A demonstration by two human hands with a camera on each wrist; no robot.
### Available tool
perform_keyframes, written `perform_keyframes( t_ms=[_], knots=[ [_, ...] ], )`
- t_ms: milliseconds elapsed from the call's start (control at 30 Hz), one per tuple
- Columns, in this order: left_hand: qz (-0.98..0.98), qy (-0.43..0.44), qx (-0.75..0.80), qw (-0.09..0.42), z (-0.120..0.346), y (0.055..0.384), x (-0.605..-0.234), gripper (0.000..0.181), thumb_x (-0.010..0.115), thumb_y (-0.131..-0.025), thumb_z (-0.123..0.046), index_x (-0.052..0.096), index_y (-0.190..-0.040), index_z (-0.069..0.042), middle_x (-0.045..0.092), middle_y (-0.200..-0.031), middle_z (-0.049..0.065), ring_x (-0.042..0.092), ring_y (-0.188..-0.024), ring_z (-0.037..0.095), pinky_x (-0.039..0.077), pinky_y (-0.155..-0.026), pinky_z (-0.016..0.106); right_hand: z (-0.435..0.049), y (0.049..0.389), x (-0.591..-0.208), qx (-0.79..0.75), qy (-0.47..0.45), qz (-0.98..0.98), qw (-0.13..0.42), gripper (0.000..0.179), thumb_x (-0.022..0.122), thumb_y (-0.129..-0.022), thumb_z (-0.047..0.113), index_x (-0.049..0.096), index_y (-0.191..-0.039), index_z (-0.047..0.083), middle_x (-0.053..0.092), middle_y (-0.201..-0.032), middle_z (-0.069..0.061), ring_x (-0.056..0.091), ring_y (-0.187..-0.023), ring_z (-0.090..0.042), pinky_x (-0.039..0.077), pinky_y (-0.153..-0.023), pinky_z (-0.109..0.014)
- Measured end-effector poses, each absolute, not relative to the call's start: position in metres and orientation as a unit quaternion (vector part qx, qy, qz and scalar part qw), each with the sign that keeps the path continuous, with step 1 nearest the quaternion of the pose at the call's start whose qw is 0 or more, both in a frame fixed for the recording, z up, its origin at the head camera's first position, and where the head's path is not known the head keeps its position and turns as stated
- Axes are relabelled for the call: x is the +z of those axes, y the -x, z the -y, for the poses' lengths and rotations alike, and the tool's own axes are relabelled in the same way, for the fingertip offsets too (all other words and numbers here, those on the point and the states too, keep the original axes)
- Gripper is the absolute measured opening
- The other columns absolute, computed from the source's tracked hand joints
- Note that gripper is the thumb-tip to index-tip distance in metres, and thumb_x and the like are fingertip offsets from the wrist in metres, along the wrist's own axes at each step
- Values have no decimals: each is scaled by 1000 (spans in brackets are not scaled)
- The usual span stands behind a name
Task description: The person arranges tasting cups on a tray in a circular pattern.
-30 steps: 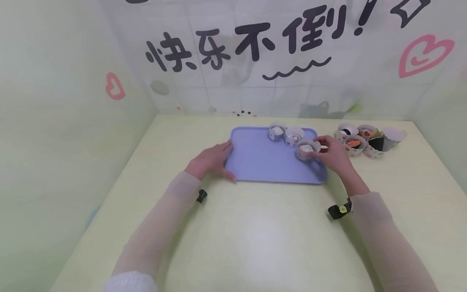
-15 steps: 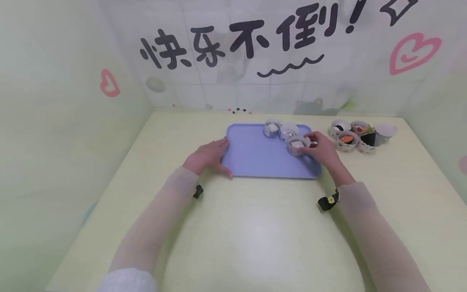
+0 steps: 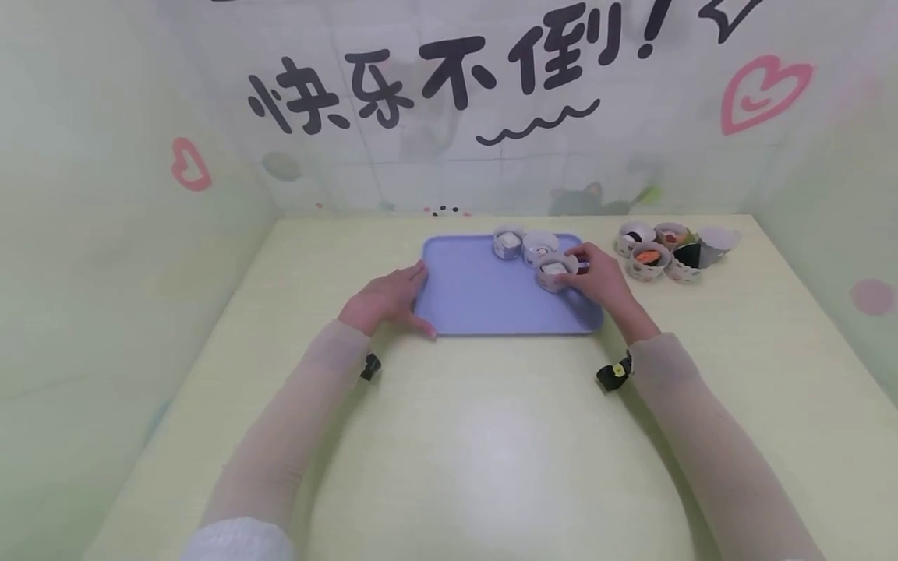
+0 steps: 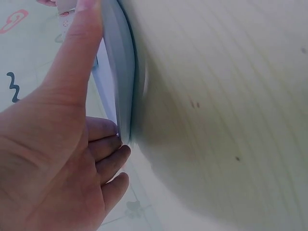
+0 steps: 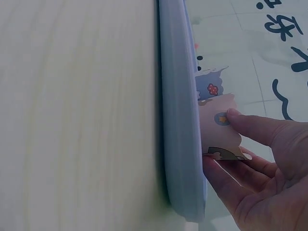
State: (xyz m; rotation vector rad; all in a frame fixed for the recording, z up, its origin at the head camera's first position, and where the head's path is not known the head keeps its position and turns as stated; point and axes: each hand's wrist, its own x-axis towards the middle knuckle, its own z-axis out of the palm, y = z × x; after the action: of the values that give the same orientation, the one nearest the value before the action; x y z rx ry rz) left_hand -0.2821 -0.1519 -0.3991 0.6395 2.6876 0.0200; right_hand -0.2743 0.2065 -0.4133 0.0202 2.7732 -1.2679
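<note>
A blue-purple tray [image 3: 484, 304] lies on the table. My left hand [image 3: 386, 298] rests at its left end, fingers along the left side and thumb at the front corner. In the left wrist view, the fingertips meet the tray rim [image 4: 120, 62]. Near the tray's right side, my right hand [image 3: 602, 280] pinches a patterned paper cup [image 3: 554, 274] with white contents between thumb and fingers. The right wrist view has the thumb on the wall of this pink-looking paper cup [image 5: 216, 122]. Close behind it on the tray stand a second cup [image 3: 540, 248] and a third cup [image 3: 508, 243].
Right of the tray, several more paper cups form a cluster, among them one with an orange piece [image 3: 648, 259], one with a black piece [image 3: 686, 261] and a plain-looking cup [image 3: 717, 243]. A wall with writing [image 3: 449, 86] rises behind the table.
The right hand has shifted the pinched cup slightly left, closer to the cups behind it. The left hand stays at the tray. The head view has turned a little to the right.
</note>
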Motion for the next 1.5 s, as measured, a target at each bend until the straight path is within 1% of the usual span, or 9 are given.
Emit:
perform_keyframes(
  t_ms=[200, 433, 600, 800, 1000, 1167, 1333, 1500],
  knots=[
    [-954, -230, 25, 192, 156, 285, -398, 133, 79, -69, -68, 6, -160, -2, 5, -168, 16, 16, -154, 36, 23, -125, 48, -203, 278, -412, -407, 3, -912, 52, 56, 71, -93, 19, 45, -136, -5, 50, -142, -27, 50, -132, -42, 45, -111, -52],
    [-954, -228, 20, 193, 157, 284, -402, 134, 77, -68, -70, 6, -160, -3, 4, -169, 15, 16, -155, 35, 23, -125, 48, -205, 276, -411, -407, 17, -911, 70, 61, 71, -93, 19, 42, -140, -6, 47, -145, -28, 48, -134, -43, 43, -112, -52],
    [-955, -233, 16, 185, 156, 283, -403, 134, 77, -68, -71, 7, -160, -3, 4, -169, 15, 16, -155, 35, 23, -125, 47, -208, 275, -411, -406, 20, -911, 66, 64, 72, -92, 21, 41, -142, -5, 47, -144, -29, 47, -134, -43, 42, -112, -53],
    [-955, -231, 13, 187, 156, 283, -403, 134, 76, -68, -71, 7, -160, -3, 4, -169, 14, 16, -155, 34, 24, -125, 47, -212, 273, -412, -413, 17, -908, 64, 67, 73, -92, 23, 40, -144, -3, 48, -144, -28, 47, -135, -42, 43, -111, -54],
    [-954, -233, 12, 186, 157, 282, -404, 134, 77, -69, -70, 7, -159, -2, 4, -169, 16, 16, -155, 35, 24, -125, 47, -218, 271, -413, -429, 22, -900, 69, 67, 73, -92, 24, 41, -145, -2, 49, -144, -27, 49, -134, -41, 44, -111, -53],
    [-954, -233, 4, 187, 157, 281, -405, 133, 76, -69, -71, 7, -159, -1, 4, -169, 16, 16, -155, 35, 25, -125, 47, -225, 269, -412, -445, 30, -892, 74, 66, 70, -94, 21, 38, -147, -3, 48, -145, -28, 48, -135, -43, 46, -110, -53],
    [-955, -232, 6, 186, 157, 282, -405, 133, 76, -69, -71, 7, -159, -1, 4, -169, 16, 17, -154, 36, 24, -125, 47, -230, 267, -409, -434, 26, -898, 62, 62, 69, -95, 21, 40, -145, -2, 52, -143, -26, 51, -132, -43, 50, -105, -52],
    [-955, -232, 4, 185, 157, 283, -406, 134, 76, -69, -72, 7, -160, -3, 4, -169, 14, 17, -154, 35, 24, -125, 47, -236, 264, -406, -431, 26, -900, 59, 62, 67, -96, 22, 40, -145, -3, 51, -143, -27, 51, -133, -44, 48, -106, -54]
  ],
)
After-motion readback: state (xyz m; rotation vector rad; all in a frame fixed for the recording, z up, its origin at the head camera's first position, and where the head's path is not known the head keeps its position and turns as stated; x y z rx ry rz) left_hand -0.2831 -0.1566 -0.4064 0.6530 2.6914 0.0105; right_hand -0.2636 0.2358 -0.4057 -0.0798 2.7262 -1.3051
